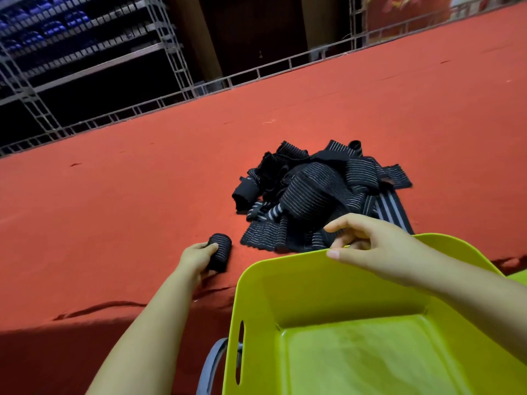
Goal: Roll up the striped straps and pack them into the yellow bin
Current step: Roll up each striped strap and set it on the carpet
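A heap of black straps with thin white stripes [316, 195] lies on the red cloth-covered table [128, 201]. My left hand [196, 259] grips one rolled strap [219, 252], which rests on the table left of the heap. The yellow bin [356, 332] stands at the table's near edge, tilted towards me, with nothing inside. My right hand [370, 246] hovers over the bin's far rim with fingers loosely curled, holding nothing, just in front of the heap.
A grey strap or handle [211, 366] hangs below the bin's left side. Metal truss railing [176, 89] runs along the table's far edge, with dark shelving [71, 38] behind it. The cloth is wrinkled near the front edge.
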Demonstrator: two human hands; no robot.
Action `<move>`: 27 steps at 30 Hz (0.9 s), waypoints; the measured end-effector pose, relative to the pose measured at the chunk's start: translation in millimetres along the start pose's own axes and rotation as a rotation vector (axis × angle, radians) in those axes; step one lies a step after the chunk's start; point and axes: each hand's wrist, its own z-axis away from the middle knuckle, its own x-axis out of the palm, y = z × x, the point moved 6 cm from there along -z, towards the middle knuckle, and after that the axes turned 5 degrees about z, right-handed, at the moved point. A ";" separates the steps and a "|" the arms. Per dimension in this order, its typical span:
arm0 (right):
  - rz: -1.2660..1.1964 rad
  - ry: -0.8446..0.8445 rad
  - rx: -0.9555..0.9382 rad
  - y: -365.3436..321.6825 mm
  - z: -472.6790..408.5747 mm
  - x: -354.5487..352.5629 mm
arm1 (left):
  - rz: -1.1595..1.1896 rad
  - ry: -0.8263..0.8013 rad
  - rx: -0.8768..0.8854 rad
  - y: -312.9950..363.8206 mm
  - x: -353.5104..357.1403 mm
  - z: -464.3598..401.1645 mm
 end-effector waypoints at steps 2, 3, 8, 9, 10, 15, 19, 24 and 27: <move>0.013 -0.002 -0.003 -1.2 -1.1 -5.7 | -0.197 0.067 0.058 1.1 -11.8 -6.8; 0.015 -0.001 -0.007 -1.9 -1.3 -9.6 | -0.322 0.099 0.084 2.4 -17.0 -7.9; -0.002 0.041 -0.017 -0.4 1.5 -36.0 | -0.640 0.229 0.203 31.4 -18.7 16.8; -0.016 0.058 -0.020 1.1 2.2 -42.4 | -0.622 0.237 0.259 45.7 -10.9 28.1; -0.039 0.076 -0.019 2.9 2.7 -49.1 | -0.592 0.219 0.333 60.4 0.6 39.3; -0.128 0.194 0.015 15.2 3.4 -79.3 | -0.375 -0.124 0.585 125.5 97.2 106.2; -0.112 0.214 0.008 25.5 3.7 -86.4 | -0.225 -0.206 0.361 131.4 150.5 108.5; -0.115 0.232 0.010 44.0 0.4 -94.6 | -0.202 -0.124 0.214 112.9 158.1 83.3; -0.106 0.236 0.033 49.7 -5.2 -93.8 | -0.089 -0.124 0.185 107.5 155.6 75.5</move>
